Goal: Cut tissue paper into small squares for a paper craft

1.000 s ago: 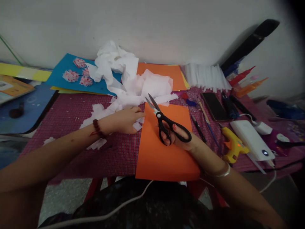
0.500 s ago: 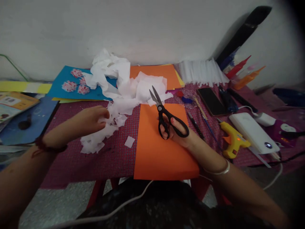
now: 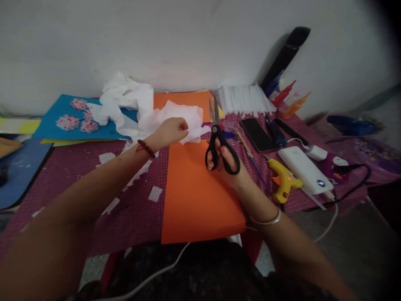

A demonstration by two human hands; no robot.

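My right hand (image 3: 226, 161) is closed through the handles of a pair of black-handled scissors (image 3: 215, 129), held above an orange sheet (image 3: 200, 196) with the blades slightly apart and pointing away from me. At the near edge of a pile of thin white paper (image 3: 180, 113), my left hand (image 3: 171, 131) is closed with its fingers curled. Whether a piece of that paper is between the fingertips is hidden. White paper scraps (image 3: 142, 173) lie partly under my left forearm, and a small cut square (image 3: 155, 193) rests beside the orange sheet.
Pink-and-white fluffy pieces (image 3: 68, 122) lie on a blue sheet (image 3: 50, 125). Crumpled white paper (image 3: 127, 94) is at the back. To the right are a phone (image 3: 257, 134), a yellow glue gun (image 3: 283, 179), a white power bank (image 3: 305, 169) with cables, and translucent sticks (image 3: 246, 99).
My left hand has moved right, from the scraps to the white paper pile. The scissors stay in my right hand, now pointing more upright. The view has shifted to the right.
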